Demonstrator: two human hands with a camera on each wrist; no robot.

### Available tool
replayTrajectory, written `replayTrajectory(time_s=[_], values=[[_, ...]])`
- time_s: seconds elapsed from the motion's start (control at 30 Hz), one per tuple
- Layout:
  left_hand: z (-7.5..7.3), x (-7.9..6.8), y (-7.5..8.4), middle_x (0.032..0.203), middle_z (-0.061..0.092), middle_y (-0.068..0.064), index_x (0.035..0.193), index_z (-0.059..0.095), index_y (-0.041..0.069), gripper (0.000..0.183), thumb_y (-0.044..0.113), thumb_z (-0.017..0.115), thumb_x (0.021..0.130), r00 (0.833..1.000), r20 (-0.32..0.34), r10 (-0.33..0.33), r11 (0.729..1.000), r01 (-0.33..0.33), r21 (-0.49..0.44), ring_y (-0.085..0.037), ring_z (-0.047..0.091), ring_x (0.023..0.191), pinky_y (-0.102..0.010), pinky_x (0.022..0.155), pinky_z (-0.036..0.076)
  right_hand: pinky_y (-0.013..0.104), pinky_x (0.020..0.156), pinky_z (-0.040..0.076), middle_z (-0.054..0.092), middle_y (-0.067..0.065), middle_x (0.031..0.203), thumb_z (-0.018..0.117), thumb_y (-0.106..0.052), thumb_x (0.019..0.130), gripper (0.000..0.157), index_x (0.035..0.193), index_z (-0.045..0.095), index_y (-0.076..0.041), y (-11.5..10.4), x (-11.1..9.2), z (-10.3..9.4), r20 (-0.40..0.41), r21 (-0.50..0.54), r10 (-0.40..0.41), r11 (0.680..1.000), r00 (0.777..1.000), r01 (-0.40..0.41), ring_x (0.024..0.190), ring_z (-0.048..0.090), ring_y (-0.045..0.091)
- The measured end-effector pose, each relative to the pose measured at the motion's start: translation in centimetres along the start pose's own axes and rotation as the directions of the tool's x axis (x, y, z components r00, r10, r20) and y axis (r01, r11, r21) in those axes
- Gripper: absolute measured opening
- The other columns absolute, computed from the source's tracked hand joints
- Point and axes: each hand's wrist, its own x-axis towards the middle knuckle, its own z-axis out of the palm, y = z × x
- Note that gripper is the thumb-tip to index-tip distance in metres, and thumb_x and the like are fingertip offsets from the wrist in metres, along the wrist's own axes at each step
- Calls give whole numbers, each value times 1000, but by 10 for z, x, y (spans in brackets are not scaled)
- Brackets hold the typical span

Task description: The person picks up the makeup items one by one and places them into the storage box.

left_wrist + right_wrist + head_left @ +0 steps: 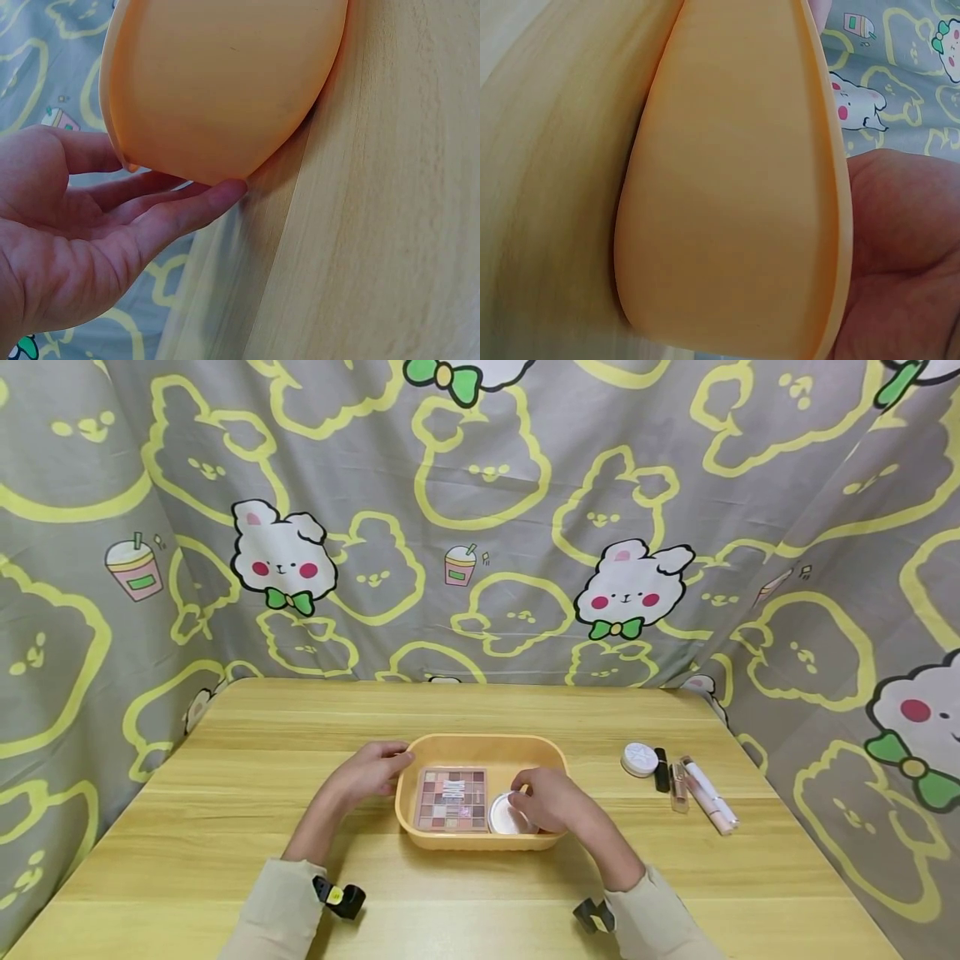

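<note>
A peach-coloured plastic basket (480, 841) stands on the table before me. My left hand (372, 770) grips its left end, the forefinger at the rim and the thumb (217, 196) against the outer wall. Inside, on the left, an eyeshadow palette (452, 799) with many small coloured pans lies flat. A round white compact (504, 817) is just right of it. Reaching over the basket's right side, my right hand (546, 795) pinches the compact with its fingers. In the right wrist view the basket wall (727, 180) hides these fingers.
Right of the basket, another round white compact (640, 759) lies by a black lipstick tube (661, 770) and a clear-cased lip tube (678, 787). Beside them are slim pink (708, 803) and white tubes (711, 789). A patterned curtain (480, 527) hangs behind the wooden table (300, 718).
</note>
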Motion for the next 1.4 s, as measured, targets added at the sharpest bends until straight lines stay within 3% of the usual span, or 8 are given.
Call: replayTrajectory(time_s=[0.5,1.07,1.4], values=[[-1,0,0,129,56,-16,134,51,3,42,29,46,101,1000,23,13,1000,-13,8,-29,54,119,-42,89,52,30,60,48,64,4,80,59,-19,93,22,104,66,-2,2,2,2,-7,-37,22,999,1000,-22,55,57,10],[0,-2,2,126,59,-13,133,52,5,41,28,47,100,1000,0,1,1000,-1,20,-26,56,116,-42,88,52,29,56,47,63,3,77,58,-19,94,20,102,65,-2,2,2,3,-9,-31,14,999,1000,-14,53,57,10],[-1,-3,3,128,57,-16,134,50,3,42,28,46,101,1000,20,15,1000,-16,20,-28,55,118,-42,88,52,29,58,47,63,4,78,57,-18,94,21,102,66,-1,0,3,4,-24,-46,-7,999,1000,5,56,55,10]])
